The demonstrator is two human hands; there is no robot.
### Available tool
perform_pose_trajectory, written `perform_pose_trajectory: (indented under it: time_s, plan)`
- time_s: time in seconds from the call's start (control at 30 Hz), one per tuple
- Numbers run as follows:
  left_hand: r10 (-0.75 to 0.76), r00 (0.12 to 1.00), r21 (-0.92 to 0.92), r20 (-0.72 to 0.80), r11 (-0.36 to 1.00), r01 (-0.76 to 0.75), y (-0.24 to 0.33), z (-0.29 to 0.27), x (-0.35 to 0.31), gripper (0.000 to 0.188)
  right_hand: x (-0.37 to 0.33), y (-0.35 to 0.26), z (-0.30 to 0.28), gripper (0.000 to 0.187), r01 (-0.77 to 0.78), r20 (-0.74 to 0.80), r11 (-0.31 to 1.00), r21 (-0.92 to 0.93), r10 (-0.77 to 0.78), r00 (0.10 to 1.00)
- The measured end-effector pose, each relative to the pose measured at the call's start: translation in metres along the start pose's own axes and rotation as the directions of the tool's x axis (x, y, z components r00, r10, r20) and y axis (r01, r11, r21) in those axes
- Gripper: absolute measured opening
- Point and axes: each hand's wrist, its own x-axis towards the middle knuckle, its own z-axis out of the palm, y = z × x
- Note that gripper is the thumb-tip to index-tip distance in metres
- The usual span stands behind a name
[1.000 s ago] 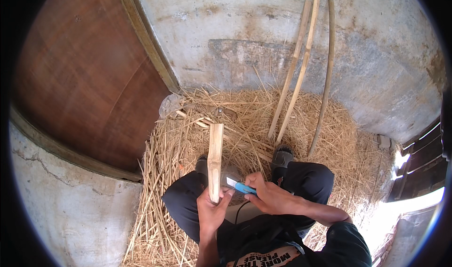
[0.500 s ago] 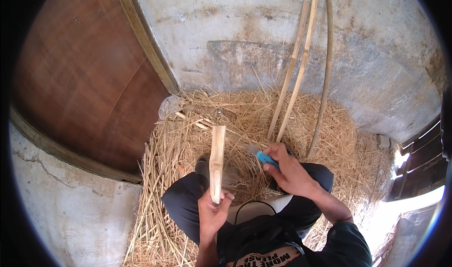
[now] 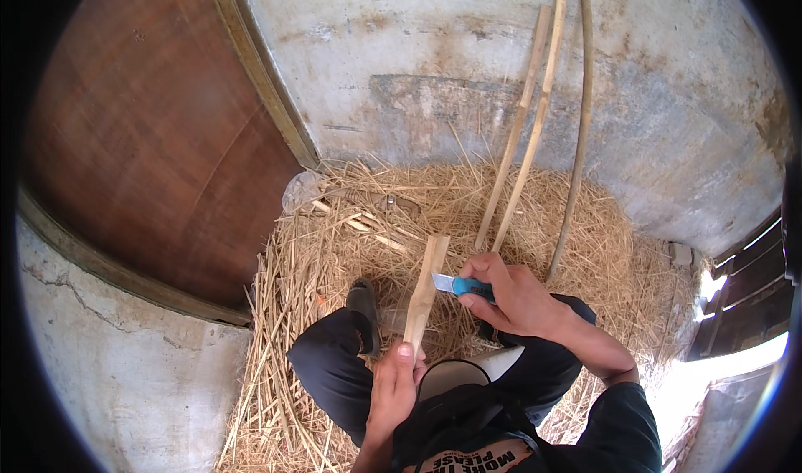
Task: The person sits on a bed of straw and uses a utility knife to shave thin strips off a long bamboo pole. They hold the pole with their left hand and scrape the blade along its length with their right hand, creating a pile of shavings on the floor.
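My left hand (image 3: pixel 394 387) grips the lower end of a split bamboo piece (image 3: pixel 425 289), pale and flat-faced, which tilts up and slightly to the right between my knees. Its upper end is free. In my right hand (image 3: pixel 511 298) is a utility knife (image 3: pixel 468 287) with a turquoise handle. The short, wide blade points left, close to the bamboo's right edge in its upper half; whether it touches I cannot tell. My right fingers wrap round the handle and cover part of it.
Three long poles (image 3: pixel 528 131) lean on the stained wall (image 3: pixel 668 89) ahead. Straw and thin shavings (image 3: pixel 284 373) cover the ground around my legs. A brown door panel (image 3: pixel 159 139) stands at the left. Among the straw ahead lies a brown strap-like thing (image 3: pixel 393 201).
The bamboo piece has swung right and leans more, with my left hand shifted right. The knife has come slightly lower, its blade nearer to the bamboo.
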Motion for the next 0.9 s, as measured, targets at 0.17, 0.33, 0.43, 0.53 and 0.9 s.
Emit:
perform_pose_trajectory:
  time_s: [0.17, 0.33, 0.43, 0.53, 0.9]
  plan:
    - [0.050, 0.999, 0.024, -0.010, 0.998, -0.050, -0.002, 0.004, 0.000, 0.046, 0.000, 0.002, 0.004, 0.042, 0.044, 0.006, 0.994, -0.095, -0.044, 0.999]
    - [0.080, 0.997, 0.105, -0.017, 0.991, -0.078, 0.007, 0.007, 0.000, 0.043, -0.004, 0.007, 0.010, 0.045, 0.029, 0.029, 0.983, -0.180, -0.025, 0.999]
    - [0.082, 0.997, 0.167, -0.012, 0.983, -0.079, 0.016, 0.007, -0.001, 0.040, -0.004, 0.008, 0.010, 0.045, 0.068, 0.001, 0.977, -0.201, -0.069, 0.998]
    - [0.108, 0.994, 0.208, -0.020, 0.973, -0.102, 0.021, 0.008, -0.002, 0.037, -0.006, 0.009, 0.009, 0.044, 0.071, -0.026, 0.977, -0.203, -0.078, 0.997]
    - [0.094, 0.995, 0.254, -0.039, 0.964, -0.081, 0.026, 0.007, -0.005, 0.037, -0.002, 0.001, 0.009, 0.036, 0.028, -0.040, 0.935, -0.353, -0.045, 0.998]
